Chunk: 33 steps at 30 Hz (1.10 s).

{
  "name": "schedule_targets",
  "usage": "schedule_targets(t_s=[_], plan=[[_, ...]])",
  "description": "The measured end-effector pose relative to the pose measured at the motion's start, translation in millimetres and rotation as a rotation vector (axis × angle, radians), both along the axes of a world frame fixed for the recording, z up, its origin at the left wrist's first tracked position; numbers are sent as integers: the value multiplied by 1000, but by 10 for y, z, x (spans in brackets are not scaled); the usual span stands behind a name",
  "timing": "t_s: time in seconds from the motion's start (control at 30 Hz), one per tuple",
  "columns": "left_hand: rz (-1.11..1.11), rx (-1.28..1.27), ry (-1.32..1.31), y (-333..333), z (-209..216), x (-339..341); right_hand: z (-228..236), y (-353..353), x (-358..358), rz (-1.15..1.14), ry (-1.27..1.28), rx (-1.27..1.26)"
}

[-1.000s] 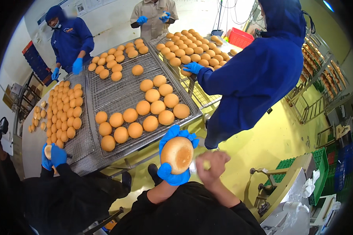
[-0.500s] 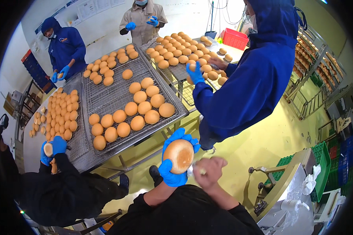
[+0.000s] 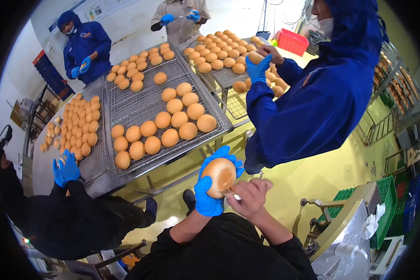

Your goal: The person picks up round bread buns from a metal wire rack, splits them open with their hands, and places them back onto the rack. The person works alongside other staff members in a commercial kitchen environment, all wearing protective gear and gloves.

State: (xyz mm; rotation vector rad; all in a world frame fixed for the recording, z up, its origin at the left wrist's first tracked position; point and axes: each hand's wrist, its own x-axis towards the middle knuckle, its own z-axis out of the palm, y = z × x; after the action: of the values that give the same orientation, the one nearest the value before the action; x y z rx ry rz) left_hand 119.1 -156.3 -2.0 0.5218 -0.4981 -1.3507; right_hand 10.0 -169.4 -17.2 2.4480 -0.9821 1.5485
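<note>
A round golden-brown bun (image 3: 217,179) rests in my left hand (image 3: 208,199), which wears a blue glove. The gloved fingers wrap round its far side and the thumb presses the near left edge. The bun's browned flat face is turned up toward me. My bare right hand (image 3: 251,197) is closed at the bun's lower right edge, its fingertips up against it. It grips a small pale-handled tool, mostly hidden by the fingers; its working end does not show.
Ahead stands a metal table with wire racks (image 3: 140,105) bearing rows of buns (image 3: 170,137). A co-worker in blue (image 3: 308,109) handles a bun at the right. Another person in black (image 3: 79,219) works at the left. A metal machine (image 3: 345,224) and green crates (image 3: 386,205) are at the right.
My right hand has moved in against the bun's edge. The view has shifted slightly. The co-worker in blue has raised a bun between both hands.
</note>
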Motion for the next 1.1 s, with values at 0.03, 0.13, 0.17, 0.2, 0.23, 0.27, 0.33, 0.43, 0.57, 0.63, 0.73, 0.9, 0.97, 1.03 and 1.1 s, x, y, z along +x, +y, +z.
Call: schedule_targets(t_s=[0.03, 0.13, 0.17, 0.2, 0.23, 0.27, 0.33, 0.43, 0.57, 0.63, 0.73, 0.9, 0.97, 1.03, 1.1], plan=[[-1, 18, 20, -32, -22, 3, -35, -106, 21, -11, -3, -1], [16, 36, 15, -98, -296, 162, -192, -290, 127, 10, 3, 91], [33, 54, -5, -109, -343, 236, -269, -226, 182, 41, 7, 107], [30, 15, 6, -97, -394, 277, -339, -157, 230, 73, 12, 121], [45, 72, 36, -61, -477, 328, -362, -147, 330, 121, -2, 111], [59, 108, 60, -55, -623, 370, -472, -224, 395, 155, -10, 170], [109, 210, 110, -4, -995, 462, -850, -439, 519, 59, -77, 318], [-98, 263, -48, 360, -1298, 652, -1338, -556, 604, -37, -49, 506], [-2, 445, 404, 1037, -1636, 791, -1988, -166, 689, 83, 33, 784], [131, 480, 569, 1301, -1629, 842, -2270, -9, 682, 110, 108, 943], [299, 452, 779, 1537, -1636, 875, -2298, 240, 754, 167, -22, 1057], [400, 456, 502, 1721, -1754, 957, -2080, 624, 1061, 336, 8, 1075], [526, 476, 239, 1728, -1715, 1022, -1730, 825, 1230, 417, 50, 1004], [614, 374, 91, 1834, -1596, 1090, -1398, 1048, 1365, 522, 63, 847], [641, 303, -69, 1963, -1461, 1165, -1368, 1251, 1473, 541, 29, 902]])
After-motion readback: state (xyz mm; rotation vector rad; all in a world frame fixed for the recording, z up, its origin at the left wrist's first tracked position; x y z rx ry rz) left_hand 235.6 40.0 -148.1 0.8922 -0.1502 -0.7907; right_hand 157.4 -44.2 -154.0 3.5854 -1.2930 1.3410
